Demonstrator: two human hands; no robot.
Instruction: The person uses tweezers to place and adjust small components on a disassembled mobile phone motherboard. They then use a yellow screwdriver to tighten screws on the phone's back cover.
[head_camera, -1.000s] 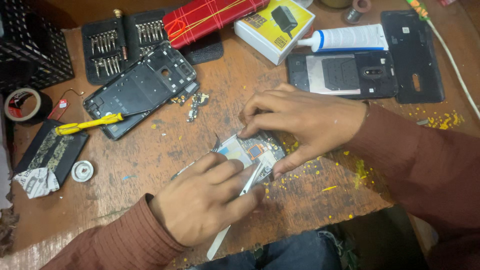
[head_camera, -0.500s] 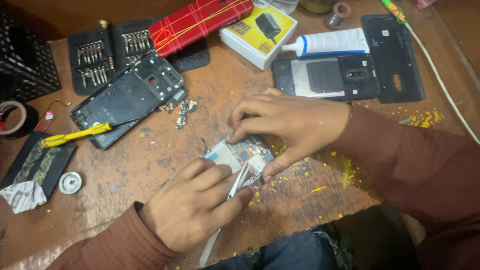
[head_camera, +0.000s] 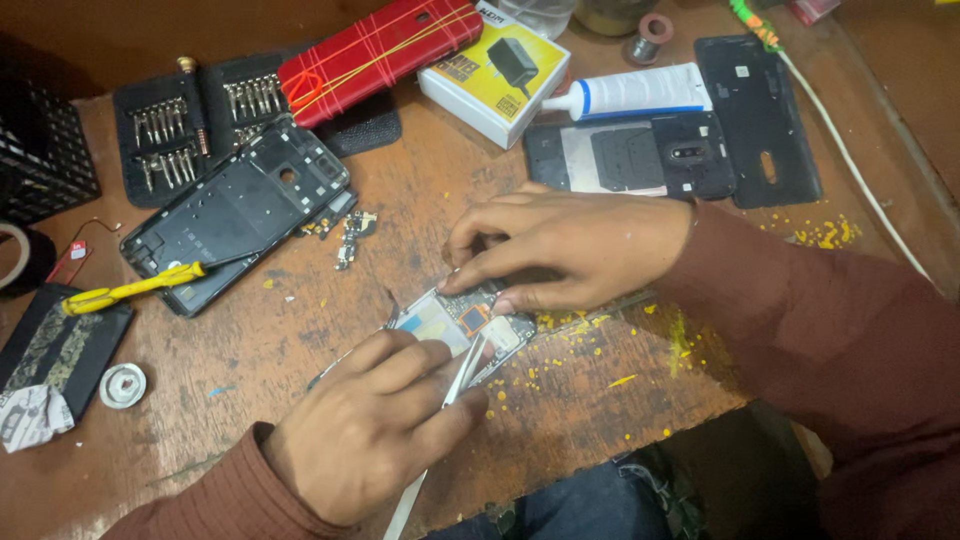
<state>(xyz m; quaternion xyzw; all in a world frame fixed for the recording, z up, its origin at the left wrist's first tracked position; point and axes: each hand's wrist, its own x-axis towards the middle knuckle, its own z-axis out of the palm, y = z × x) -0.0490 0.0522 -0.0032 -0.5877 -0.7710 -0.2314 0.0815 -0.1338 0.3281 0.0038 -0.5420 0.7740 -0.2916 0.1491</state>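
Observation:
A small phone circuit board (head_camera: 462, 322) with silver shields lies on the worn wooden table (head_camera: 300, 330) near its front edge. My right hand (head_camera: 570, 245) rests over the board's far side, fingertips pressing its top edge. My left hand (head_camera: 375, 430) is closed around thin metal tweezers (head_camera: 462, 375), whose tips touch the board's middle. The tweezers' back end sticks out below my left hand.
A black phone frame (head_camera: 240, 215) with a yellow tool (head_camera: 130, 290) lies at left. Behind are a screwdriver bit case (head_camera: 170, 130), a red box (head_camera: 375, 55), a white-yellow charger box (head_camera: 495, 70), a glue tube (head_camera: 635, 92) and black phone back parts (head_camera: 640, 155). Tape roll (head_camera: 15, 255) at far left.
Both hands stay on the board; the left hand with the tweezers has shifted only slightly. The camera view has drifted a little.

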